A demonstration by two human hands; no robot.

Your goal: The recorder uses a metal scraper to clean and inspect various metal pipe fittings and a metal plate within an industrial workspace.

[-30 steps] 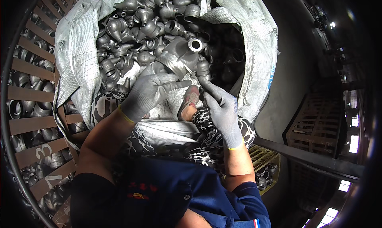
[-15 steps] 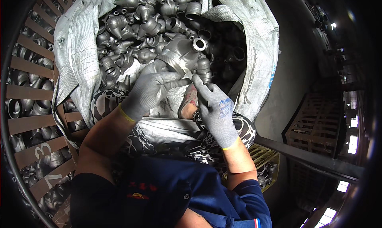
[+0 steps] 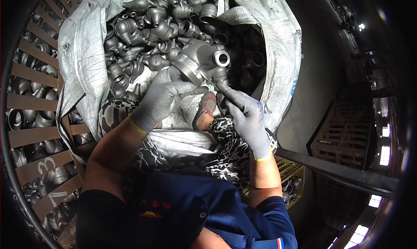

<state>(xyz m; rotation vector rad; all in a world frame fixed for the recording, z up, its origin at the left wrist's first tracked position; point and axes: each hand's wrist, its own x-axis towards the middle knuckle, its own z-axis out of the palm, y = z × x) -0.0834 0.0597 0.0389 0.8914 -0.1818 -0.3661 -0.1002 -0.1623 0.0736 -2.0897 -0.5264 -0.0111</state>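
"Since half a second ago, the large grey casting (image 3: 201, 53) has turned so that its round mouth sits nearer and further right, and the right hand (image 3: 247, 118) has slid rightward."

"How are the hands closed?"

"The left hand (image 3: 156, 102) grasps the casting by its ribbed rim, above the near part of the white bag (image 3: 84, 53). The right one has its fingers bent round a thin tool (image 3: 209, 78), mostly hidden, its far end by that rim."

"Any writing?"

"Blue print (image 3: 260, 112) on the right glove, turned too far aside to read, and more blue on the bag's right side. Red characters and a yellow emblem mark the dark blue shirt (image 3: 173, 201); white figures stand on the brown slatted crate (image 3: 32, 102) at left."

"Where is open room?"

"Pale lining (image 3: 186, 115) lies bare between the hands and the bag's near fold. Grey floor (image 3: 312, 88) runs right of the bag toward a slatted rack (image 3: 343, 138)."

"And the containers?"

"Smaller grey fittings (image 3: 160, 32) heap the bag's left and far sides; similar ones show between the crate's slats, and more sit in the yellow crate (image 3: 284, 168), near right."
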